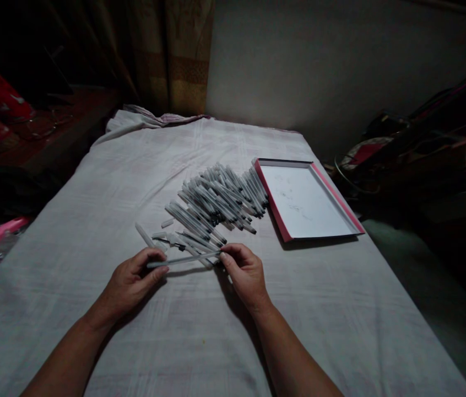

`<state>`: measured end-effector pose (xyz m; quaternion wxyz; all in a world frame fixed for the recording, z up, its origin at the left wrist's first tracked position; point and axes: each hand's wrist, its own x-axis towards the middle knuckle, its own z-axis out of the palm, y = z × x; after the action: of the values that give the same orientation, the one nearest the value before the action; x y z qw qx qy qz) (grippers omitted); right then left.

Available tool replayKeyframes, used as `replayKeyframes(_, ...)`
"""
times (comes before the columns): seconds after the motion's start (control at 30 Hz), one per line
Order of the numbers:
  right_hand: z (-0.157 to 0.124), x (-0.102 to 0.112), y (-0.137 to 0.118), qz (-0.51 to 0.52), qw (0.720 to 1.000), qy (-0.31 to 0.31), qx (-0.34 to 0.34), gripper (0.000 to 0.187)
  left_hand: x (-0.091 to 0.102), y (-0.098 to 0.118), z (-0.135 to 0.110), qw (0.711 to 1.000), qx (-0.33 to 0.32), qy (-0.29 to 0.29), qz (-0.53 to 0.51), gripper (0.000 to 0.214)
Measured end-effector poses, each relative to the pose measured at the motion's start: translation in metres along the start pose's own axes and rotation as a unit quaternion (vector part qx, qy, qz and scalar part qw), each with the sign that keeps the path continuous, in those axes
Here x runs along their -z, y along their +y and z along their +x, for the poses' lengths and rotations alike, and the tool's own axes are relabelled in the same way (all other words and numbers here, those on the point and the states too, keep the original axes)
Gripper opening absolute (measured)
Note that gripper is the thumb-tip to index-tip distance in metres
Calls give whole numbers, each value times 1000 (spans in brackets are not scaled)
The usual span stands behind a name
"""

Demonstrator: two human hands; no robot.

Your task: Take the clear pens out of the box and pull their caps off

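Grey plastic pen [185, 259] held up between both hands, near side of the heap: fingers of left hand [136, 280] pinch one end, fingers of right hand [244, 275] pinch the other. Heap of similar pens [216, 198], dark ends mostly toward the person, lies on pale checked cloth [319, 325], right up by a shallow pink-sided box [319, 204]. Faint dark marks [288, 198] on box's white inside, too small to read.

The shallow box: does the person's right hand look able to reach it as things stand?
Probably yes: only cloth seems to lie between the right hand and the box, though that hand grips a pen.
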<state>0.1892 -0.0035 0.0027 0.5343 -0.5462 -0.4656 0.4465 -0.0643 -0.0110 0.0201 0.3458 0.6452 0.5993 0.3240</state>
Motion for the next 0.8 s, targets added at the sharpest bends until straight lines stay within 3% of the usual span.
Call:
replayKeyframes(0.17, -1, 1, 0, -12, 1000, -4, 12, 12, -1, 2, 2, 1000, 9, 5, 25, 35)
replayKeyframes(0.37, -1, 2, 1, -4, 1000, -5, 12, 10, 1, 0, 4, 999, -3, -16, 39, 49)
replayKeyframes(0.63, 0, 0, -1, 23, 999, 15, -25, 13, -3, -3, 2, 999, 16, 33, -34, 38)
replayKeyframes(0.8, 0, 0, 0, 26, 999, 15, -22, 13, -2, -6, 0, 999, 23, 14, -18, 37)
